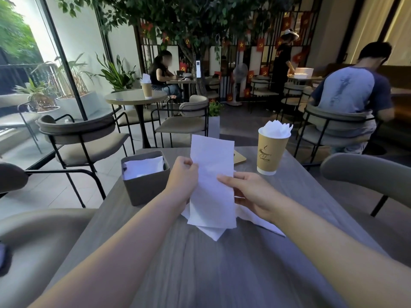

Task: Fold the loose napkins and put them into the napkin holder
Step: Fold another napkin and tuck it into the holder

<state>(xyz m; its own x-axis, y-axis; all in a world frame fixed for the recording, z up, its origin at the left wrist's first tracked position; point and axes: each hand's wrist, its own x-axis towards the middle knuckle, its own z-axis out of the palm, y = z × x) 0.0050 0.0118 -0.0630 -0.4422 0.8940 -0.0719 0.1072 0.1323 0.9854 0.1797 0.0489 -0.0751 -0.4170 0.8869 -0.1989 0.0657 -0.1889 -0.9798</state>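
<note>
At the centre of the frame, a long white napkin (212, 174) was held upright above a grey wooden table (200, 263). The left hand (182, 178) pinched its left edge; the right hand (246, 192) gripped its right edge. It seemed mid-fold, likely needing another fold across. More loose napkins (258, 218) lay beneath. Left of centre stood the grey napkin holder (145, 185), already holding napkins. A paper cup (271, 152) stuffed with napkins stood at the right, clear of the path.
</note>
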